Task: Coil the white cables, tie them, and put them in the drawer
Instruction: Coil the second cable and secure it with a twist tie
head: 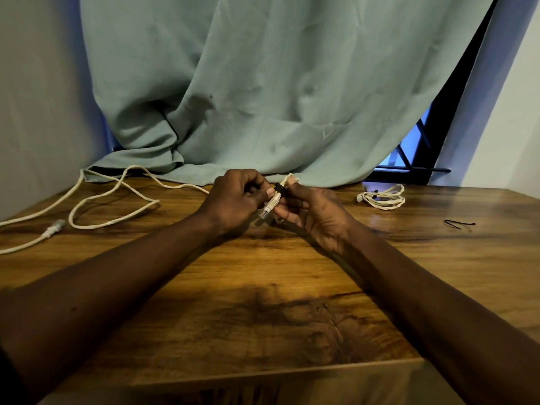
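Over the middle of the wooden table (263,302), my left hand (233,197) and my right hand (312,211) meet around a small white cable bundle (270,203). A clear plug sticks out of it and a black tie (279,188) wraps it. Both hands pinch the bundle with curled fingers; most of it is hidden between them. A long loose white cable (114,197) sprawls over the table's left side, its plug (54,228) near the left edge. A coiled, tied white cable (382,197) lies at the back right.
A loose black tie (458,224) lies on the table to the right. A green curtain (263,83) hangs behind and drapes onto the table's back edge. A dark window frame (415,159) shows at the back right. The table's front edge is just below my forearms.
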